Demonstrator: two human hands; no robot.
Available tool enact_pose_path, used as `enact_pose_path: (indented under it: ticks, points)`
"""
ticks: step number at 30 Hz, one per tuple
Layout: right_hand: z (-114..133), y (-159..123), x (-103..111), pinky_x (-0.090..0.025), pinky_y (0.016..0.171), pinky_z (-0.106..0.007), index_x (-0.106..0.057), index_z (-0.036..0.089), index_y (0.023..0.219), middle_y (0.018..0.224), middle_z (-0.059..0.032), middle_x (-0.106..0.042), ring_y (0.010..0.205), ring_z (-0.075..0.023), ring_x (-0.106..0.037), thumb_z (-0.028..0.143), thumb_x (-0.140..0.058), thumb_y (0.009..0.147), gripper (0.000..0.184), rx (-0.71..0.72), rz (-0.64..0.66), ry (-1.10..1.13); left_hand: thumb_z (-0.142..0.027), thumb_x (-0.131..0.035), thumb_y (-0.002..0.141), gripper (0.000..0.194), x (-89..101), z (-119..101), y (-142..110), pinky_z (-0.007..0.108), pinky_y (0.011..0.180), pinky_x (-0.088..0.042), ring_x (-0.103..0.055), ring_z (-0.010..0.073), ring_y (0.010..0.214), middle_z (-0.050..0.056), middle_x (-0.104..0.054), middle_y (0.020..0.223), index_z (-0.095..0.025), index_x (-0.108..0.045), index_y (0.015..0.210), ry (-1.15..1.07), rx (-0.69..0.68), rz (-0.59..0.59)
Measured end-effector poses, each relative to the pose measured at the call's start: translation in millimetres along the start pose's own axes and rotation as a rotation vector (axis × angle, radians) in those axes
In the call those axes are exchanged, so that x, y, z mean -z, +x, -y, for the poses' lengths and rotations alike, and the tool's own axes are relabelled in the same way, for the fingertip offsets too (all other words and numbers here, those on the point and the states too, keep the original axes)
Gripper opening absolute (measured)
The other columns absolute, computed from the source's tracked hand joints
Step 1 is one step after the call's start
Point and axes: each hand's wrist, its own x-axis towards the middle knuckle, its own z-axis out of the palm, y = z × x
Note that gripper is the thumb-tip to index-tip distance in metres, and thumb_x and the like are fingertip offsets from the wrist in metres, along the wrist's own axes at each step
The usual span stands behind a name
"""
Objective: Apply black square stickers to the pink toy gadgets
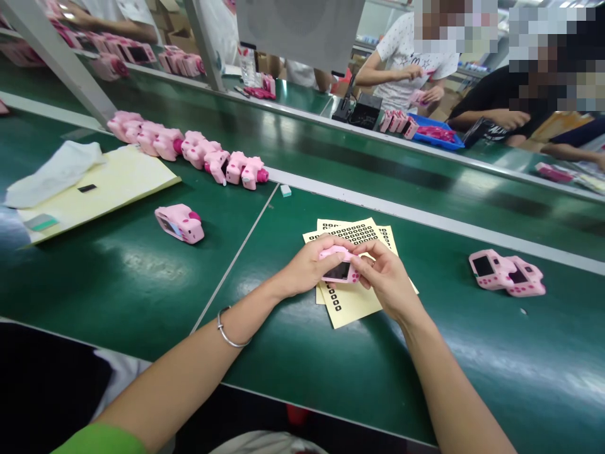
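Note:
A pink toy camera [338, 271] with a dark screen and small magenta buttons is held over the yellow sticker sheets [358, 310]. My left hand [307, 268] is closed around its left side, the thumb lying along the top edge. At the camera's right end, my right hand [382, 277] pinches the upper corner with thumb and forefinger. Whether a small piece is between those fingertips cannot be made out. The sheets lie fanned under both hands and carry rows of black-outlined square stickers.
Two pink cameras [491, 270] lie at right, another camera [179, 222] at left. A row of pink cameras [193, 148] lines the bench's far edge. A white cloth [57, 173] rests on a yellow board [118, 189]. Across the conveyor, people work beside a blue tray [437, 135].

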Motion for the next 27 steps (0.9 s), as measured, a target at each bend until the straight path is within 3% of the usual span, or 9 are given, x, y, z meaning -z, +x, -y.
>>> enact_pose_path:
  ticks: [4, 7, 17, 24, 27]
  points:
    - [0, 0, 0, -0.029, 0.048, -0.017, -0.052, 0.020, 0.099, 0.068, 0.0040, -0.050, 0.052, -0.0040, -0.039, 0.042, -0.067, 0.082, 0.031, -0.019, 0.000, 0.048, -0.043, -0.048, 0.088, 0.039, -5.3, 0, -2, 0.022, 0.055, -0.053, -0.061, 0.0162, 0.083, 0.010, -0.057, 0.113, -0.018, -0.062, 0.114, -0.140, 0.112, 0.007]
    - [0, 0, 0, -0.028, 0.048, -0.016, -0.052, 0.021, 0.098, 0.069, 0.0035, -0.050, 0.053, -0.0038, -0.040, 0.043, -0.069, 0.081, 0.033, -0.049, -0.001, 0.085, -0.041, -0.047, 0.088, 0.038, -7.5, 0, -4, 0.022, 0.045, -0.053, -0.062, 0.0155, 0.074, 0.009, -0.057, 0.105, -0.016, -0.061, 0.113, -0.223, 0.142, 0.022]
    - [0, 0, -1, -0.025, 0.045, -0.015, -0.052, 0.020, 0.097, 0.067, 0.0039, -0.050, 0.049, -0.0020, -0.038, 0.043, -0.070, 0.080, 0.033, -0.053, 0.004, 0.111, -0.040, -0.047, 0.089, 0.036, -4.1, 4, -2, 0.027, 0.050, -0.056, -0.063, 0.0167, 0.074, 0.007, -0.060, 0.094, -0.016, -0.059, 0.114, -0.373, 0.142, 0.096]
    - [-1, -2, -4, -0.031, 0.051, -0.017, -0.051, 0.019, 0.097, 0.062, 0.0048, -0.049, 0.051, -0.0039, -0.042, 0.044, -0.068, 0.082, 0.035, -0.020, 0.018, 0.049, -0.028, -0.067, 0.079, 0.026, 1.1, 1, -2, 0.017, 0.073, -0.047, -0.059, 0.0098, 0.083, 0.004, -0.065, 0.095, -0.014, -0.067, 0.101, -0.326, 0.121, 0.012]
    - [0, -4, -9, -0.030, 0.051, -0.017, -0.050, 0.018, 0.098, 0.061, 0.0053, -0.046, 0.053, -0.0047, -0.041, 0.045, -0.067, 0.083, 0.036, -0.020, 0.054, 0.028, -0.028, -0.073, 0.073, 0.030, 4.7, -2, -7, 0.017, 0.073, -0.044, -0.057, 0.0085, 0.079, 0.003, -0.065, 0.089, -0.013, -0.069, 0.099, -0.347, 0.138, -0.007]
